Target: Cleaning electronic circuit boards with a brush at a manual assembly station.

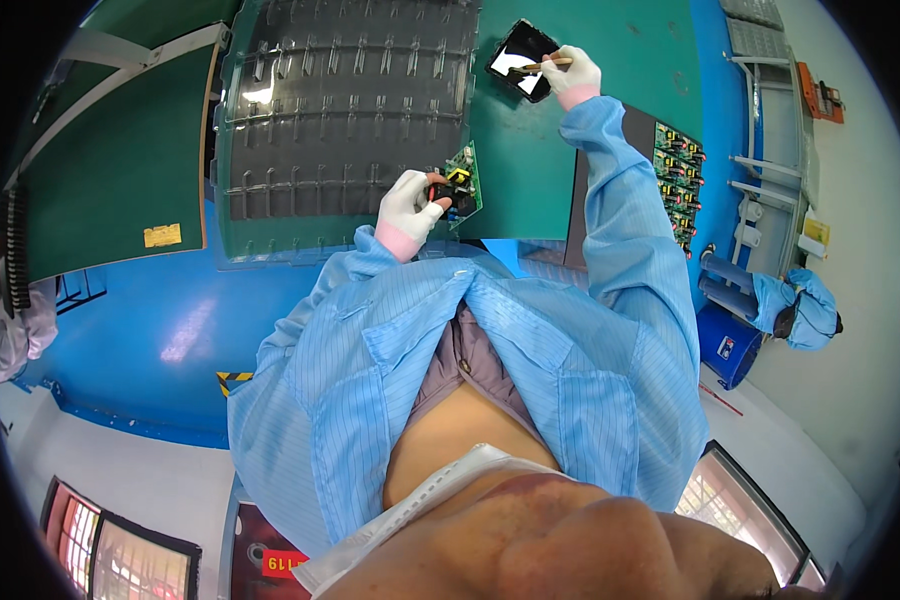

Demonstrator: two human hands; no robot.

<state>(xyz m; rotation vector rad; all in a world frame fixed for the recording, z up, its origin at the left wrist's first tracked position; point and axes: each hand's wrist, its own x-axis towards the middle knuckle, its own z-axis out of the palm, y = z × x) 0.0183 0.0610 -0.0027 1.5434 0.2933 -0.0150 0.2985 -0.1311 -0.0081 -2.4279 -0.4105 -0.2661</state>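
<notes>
My left hand (pixel 410 209), in a white glove with the fingertips bare, grips a green circuit board (pixel 467 172) by its dark parts. The board stands tilted above the near edge of the green bench, with a yellow component facing up. Farther off to the right, my gloved right hand (pixel 576 76) is closed on a thin wooden-handled brush (pixel 542 66). The brush's tip is over a small black tray (pixel 515 50) holding something white and shiny; I cannot tell if the tip touches it.
A large clear plastic tray (pixel 345 150) with rows of slots covers the bench's left part. Several populated circuit boards (pixel 678 185) lie in rows beyond my right forearm. A person in blue (pixel 795 308) is at the far right, beside a blue drum (pixel 727 345).
</notes>
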